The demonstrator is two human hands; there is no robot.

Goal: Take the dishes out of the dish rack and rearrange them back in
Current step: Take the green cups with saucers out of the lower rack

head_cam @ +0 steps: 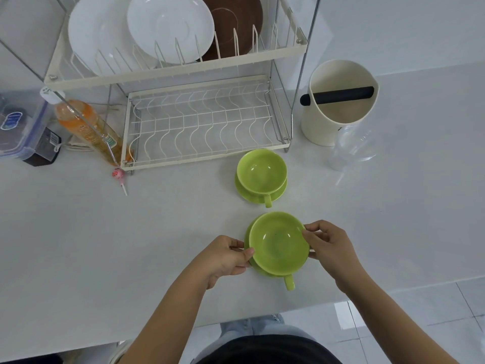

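Left hand pinching near saucer at its left rim. Right hand pinching right rim of near cup, which sits on that saucer, handle toward body. Beyond, second cup on second saucer, just before rack. Upper tier: two white plates, one brown plate, upright. Lower tier bare. Cream tub right of rack, orange bottle left. All on white counter.
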